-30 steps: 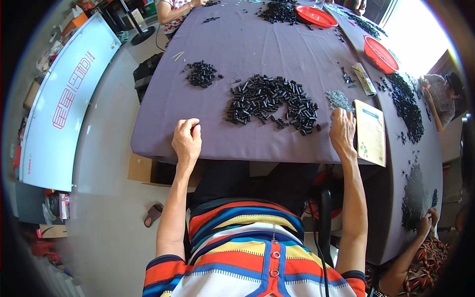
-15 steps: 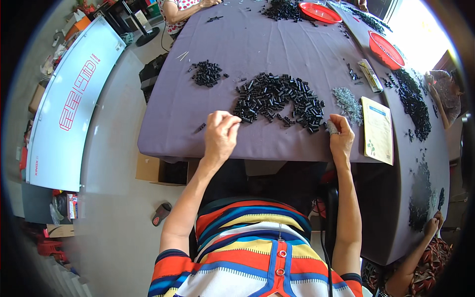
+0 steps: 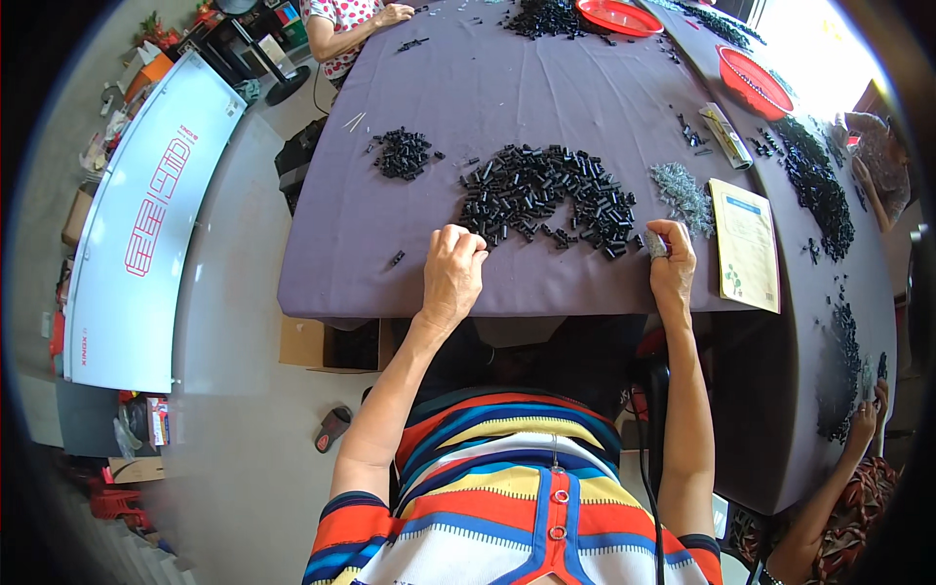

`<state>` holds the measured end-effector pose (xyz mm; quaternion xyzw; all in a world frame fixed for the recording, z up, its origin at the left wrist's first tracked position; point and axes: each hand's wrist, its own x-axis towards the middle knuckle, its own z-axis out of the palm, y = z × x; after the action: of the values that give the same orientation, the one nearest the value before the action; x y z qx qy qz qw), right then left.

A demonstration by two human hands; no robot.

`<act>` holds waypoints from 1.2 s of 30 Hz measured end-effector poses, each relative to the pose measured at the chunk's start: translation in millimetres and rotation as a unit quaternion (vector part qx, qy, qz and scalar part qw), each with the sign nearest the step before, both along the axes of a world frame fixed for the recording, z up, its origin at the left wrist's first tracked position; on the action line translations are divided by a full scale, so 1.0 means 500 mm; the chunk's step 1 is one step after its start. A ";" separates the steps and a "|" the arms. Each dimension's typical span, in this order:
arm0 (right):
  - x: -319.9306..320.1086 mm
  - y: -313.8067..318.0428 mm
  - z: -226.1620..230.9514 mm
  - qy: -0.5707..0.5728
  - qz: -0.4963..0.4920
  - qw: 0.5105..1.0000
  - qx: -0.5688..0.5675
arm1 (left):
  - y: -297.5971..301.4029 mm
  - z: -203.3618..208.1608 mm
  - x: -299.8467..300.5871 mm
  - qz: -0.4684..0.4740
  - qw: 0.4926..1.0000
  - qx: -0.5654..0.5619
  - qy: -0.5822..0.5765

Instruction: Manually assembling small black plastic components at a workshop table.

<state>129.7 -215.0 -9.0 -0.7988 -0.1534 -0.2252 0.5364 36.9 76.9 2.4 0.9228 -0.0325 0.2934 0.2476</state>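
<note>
A broad heap of small black tubular pieces lies on the purple-grey cloth in front of me, curving round a gap on its near side. At the heap's near left edge is my left hand, its fingers pinched together; whatever is between them is hidden. My right hand rests at the near right edge, fingers curled closed. A greyish lump shows at its fingertips, and whether it is held pieces or a finger covering I cannot make out. Beyond that hand sits a pile of small clear-grey pieces.
A smaller black pile lies left. On the right are a yellowish packet and a rolled tube. Red trays stand farther off. Other people's hands work at the table's far left and right edges.
My left hand has shifted right against the heap's near left edge, its back turned more upward. My right hand has stayed nearly in place. The view has shifted slightly.
</note>
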 end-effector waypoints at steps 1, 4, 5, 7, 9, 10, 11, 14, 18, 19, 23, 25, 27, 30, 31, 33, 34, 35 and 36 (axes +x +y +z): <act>-0.001 0.000 0.001 0.001 -0.001 1.000 0.001 | -0.001 0.000 -0.001 -0.008 1.000 0.002 -0.006; -0.003 0.001 0.005 0.005 -0.002 1.000 -0.017 | -0.001 0.000 -0.004 -0.028 0.999 0.027 -0.017; -0.004 0.002 0.007 0.006 0.000 1.000 -0.019 | 0.000 -0.003 -0.004 -0.030 0.999 0.027 -0.016; -0.007 0.004 0.013 0.009 0.002 1.000 -0.020 | 0.002 -0.012 -0.006 -0.018 1.000 0.006 -0.009; -0.010 0.007 0.019 0.012 -0.010 0.999 -0.042 | 0.004 -0.015 -0.011 -0.008 1.000 -0.009 -0.007; -0.010 0.006 0.019 0.013 -0.010 0.999 -0.042 | 0.004 -0.015 -0.012 0.001 1.000 -0.024 -0.007; -0.009 0.006 0.019 0.015 -0.007 0.999 -0.046 | 0.004 -0.015 -0.011 0.001 1.000 -0.024 -0.007; -0.010 0.006 0.022 0.010 -0.005 0.998 -0.061 | 0.002 -0.016 -0.008 0.018 0.999 -0.031 -0.009; -0.012 0.005 0.019 0.013 0.003 0.999 -0.047 | 0.003 -0.016 -0.004 0.018 1.000 -0.022 -0.001; -0.013 0.006 0.020 0.012 0.005 0.999 -0.048 | 0.004 -0.016 -0.004 0.016 1.000 -0.023 0.005; -0.014 0.004 0.020 0.004 -0.005 0.998 -0.069 | 0.003 -0.012 -0.002 0.015 0.998 -0.052 0.022; -0.013 0.005 0.019 -0.002 -0.005 0.997 -0.073 | 0.004 -0.015 -0.004 0.017 0.998 -0.055 0.005; -0.013 0.008 0.019 0.009 -0.005 0.998 -0.068 | 0.006 -0.019 -0.005 0.017 0.998 -0.057 -0.012; -0.013 0.008 0.021 0.014 -0.005 0.998 -0.063 | 0.011 -0.018 -0.008 0.000 0.989 -0.148 -0.027; -0.012 0.006 0.019 0.013 -0.007 0.998 -0.064 | 0.009 -0.013 -0.009 -0.001 0.988 -0.149 -0.028; -0.010 0.002 0.011 -0.005 -0.023 0.999 -0.042 | 0.001 -0.003 -0.018 -0.026 0.941 -0.335 0.047; -0.012 0.005 0.016 -0.006 -0.022 0.999 -0.043 | -0.003 0.000 -0.024 -0.035 0.923 -0.379 0.063; -0.016 0.010 0.021 -0.036 -0.030 0.997 -0.057 | -0.010 0.003 -0.026 -0.034 0.923 -0.379 0.061; -0.021 0.017 0.027 -0.065 -0.038 0.995 -0.072 | -0.021 0.008 -0.028 -0.063 0.900 -0.430 0.037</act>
<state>119.1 -206.5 4.5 -0.8242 -0.1736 -0.2849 0.4576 23.0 66.5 6.2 0.7329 0.0482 0.2283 0.6391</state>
